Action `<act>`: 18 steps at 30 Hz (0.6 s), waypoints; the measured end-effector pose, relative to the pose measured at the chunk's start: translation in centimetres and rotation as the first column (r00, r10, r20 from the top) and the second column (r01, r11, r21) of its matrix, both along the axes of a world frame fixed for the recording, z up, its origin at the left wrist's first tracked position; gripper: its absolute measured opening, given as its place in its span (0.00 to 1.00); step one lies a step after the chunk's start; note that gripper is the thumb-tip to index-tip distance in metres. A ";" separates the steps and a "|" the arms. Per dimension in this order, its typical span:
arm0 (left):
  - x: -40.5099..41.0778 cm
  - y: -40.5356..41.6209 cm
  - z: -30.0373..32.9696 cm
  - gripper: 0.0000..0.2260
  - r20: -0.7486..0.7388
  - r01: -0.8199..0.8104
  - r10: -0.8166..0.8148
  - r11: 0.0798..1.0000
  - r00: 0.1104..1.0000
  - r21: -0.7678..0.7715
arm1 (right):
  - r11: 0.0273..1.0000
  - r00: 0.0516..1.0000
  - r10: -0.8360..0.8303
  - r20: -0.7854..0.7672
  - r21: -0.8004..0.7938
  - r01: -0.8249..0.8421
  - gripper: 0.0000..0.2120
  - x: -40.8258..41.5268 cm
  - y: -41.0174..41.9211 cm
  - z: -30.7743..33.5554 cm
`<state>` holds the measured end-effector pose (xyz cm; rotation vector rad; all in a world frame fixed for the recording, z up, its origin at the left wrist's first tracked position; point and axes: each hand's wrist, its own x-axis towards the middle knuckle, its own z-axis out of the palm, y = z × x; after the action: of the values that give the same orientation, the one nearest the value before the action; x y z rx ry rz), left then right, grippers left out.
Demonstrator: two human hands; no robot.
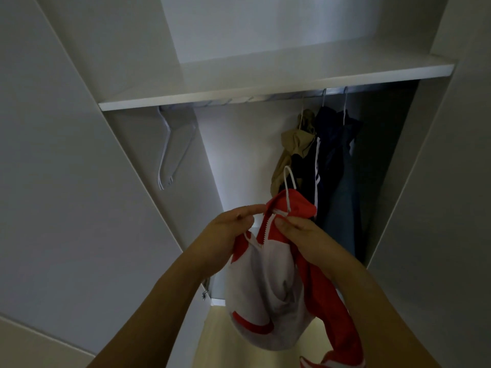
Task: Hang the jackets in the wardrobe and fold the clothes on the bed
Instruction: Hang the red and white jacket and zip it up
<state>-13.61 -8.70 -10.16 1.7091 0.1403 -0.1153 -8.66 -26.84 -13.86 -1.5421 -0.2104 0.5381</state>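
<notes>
Both hands, left [228, 229] and right [300, 235], pinch a red-white jacket [268, 282] on a hanger [288, 181]. Hung jackets [332, 160] at one o'clock.

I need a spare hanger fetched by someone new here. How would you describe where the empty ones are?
Look under the wardrobe shelf, at the rail's far left end. The empty white hangers hang bunched there, bare, while the hangers at the right carry a tan garment and dark jackets.

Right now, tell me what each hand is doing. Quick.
Left hand: pinching the red and white jacket near its collar.
Right hand: gripping the jacket at the collar, by the white hanger.
</notes>
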 end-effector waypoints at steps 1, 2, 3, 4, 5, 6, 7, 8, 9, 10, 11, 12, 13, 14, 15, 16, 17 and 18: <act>0.0 0.2 -0.1 0.12 0.008 -0.002 0.002 0.999 1.000 0.050 | 1.000 1.000 -0.002 0.007 -0.004 0.002 0.13 0.0 0.0 0.0; 0.1 0.3 -0.4 0.10 0.022 -0.047 0.046 0.997 0.999 0.066 | 1.000 1.000 -0.011 0.014 -0.006 0.011 0.14 0.0 0.0 0.0; 0.2 0.4 -0.6 0.07 0.029 -0.124 0.122 0.991 0.992 0.049 | 1.000 1.000 -0.024 0.020 -0.009 0.024 0.15 0.0 0.1 -0.1; 0.4 0.4 -0.8 0.04 0.029 -0.199 0.199 0.980 0.980 0.009 | 0.999 0.999 -0.030 0.027 -0.012 0.030 0.16 -0.1 0.1 0.0; 0.5 0.6 -0.9 0.02 0.027 -0.255 0.256 0.966 0.966 -0.036 | 1.000 0.999 -0.028 0.036 -0.011 0.028 0.17 -0.1 0.1 0.0; 0.5 0.7 -1.0 0.01 0.024 -0.279 0.282 0.957 0.959 -0.079 | 1.000 0.999 -0.023 0.042 -0.008 0.023 0.18 -0.1 0.2 0.0; 0.5 0.9 -1.1 0.01 0.024 -0.272 0.276 0.956 0.961 -0.115 | 1.000 0.999 -0.012 0.045 -0.003 0.012 0.18 -0.1 0.2 0.0; 0.5 1.0 -1.2 0.01 0.032 -0.247 0.254 0.958 0.967 -0.144 | 1.000 0.999 0.003 0.046 -0.002 -0.003 0.18 -0.2 0.2 0.1; 0.4 1.1 -1.2 0.01 0.043 -0.221 0.230 0.962 0.972 -0.159 | 1.000 0.998 0.021 0.051 -0.011 -0.021 0.18 -0.3 0.2 0.2; 0.3 1.2 -1.2 0.02 0.047 -0.203 0.213 0.965 0.976 -0.163 | 0.999 0.997 0.043 0.059 -0.026 -0.041 0.17 -0.3 0.2 0.3; 0.2 1.3 -1.2 0.03 0.045 -0.195 0.205 0.967 0.978 -0.161 | 0.997 0.996 0.067 0.065 -0.043 -0.065 0.16 -0.2 0.1 0.2; 0.2 1.3 -1.2 0.03 0.041 -0.187 0.196 0.970 0.980 -0.157 | 0.996 0.995 0.085 0.057 -0.045 -0.083 0.14 -0.3 0.1 0.3; 0.1 1.3 -1.1 0.04 0.037 -0.172 0.179 0.974 0.983 -0.150 | 0.995 0.995 0.094 0.034 -0.040 -0.093 0.11 -0.3 0.0 0.3; 0.1 1.3 -1.1 0.05 0.033 -0.151 0.157 0.979 0.987 -0.140 | 0.994 0.995 0.104 0.000 -0.038 -0.104 0.09 -0.4 -0.1 0.4; 0.1 1.3 -0.9 0.05 0.032 -0.128 0.133 0.984 0.991 -0.120 | 0.992 0.993 0.115 -0.036 -0.037 -0.117 0.12 -0.4 -0.2 0.3; 0.0 1.4 -0.8 0.06 0.032 -0.107 0.110 0.990 0.993 -0.087 | 0.990 0.989 0.131 -0.065 -0.041 -0.134 0.16 -0.4 -0.3 0.4; 0.0 1.4 -0.7 0.06 0.036 -0.087 0.088 0.995 0.995 -0.043 | 0.986 0.985 0.153 -0.084 -0.054 -0.158 0.18 -0.4 -0.4 0.4; 0.0 1.4 -0.5 0.06 0.042 -0.067 0.066 0.998 0.997 0.008 | 0.981 0.981 0.174 -0.090 -0.076 -0.181 0.18 -0.4 -0.4 0.5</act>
<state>-13.60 -7.32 -10.69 1.7134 0.1664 -0.0292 -9.09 -27.22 -13.34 -1.5872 -0.2658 0.7593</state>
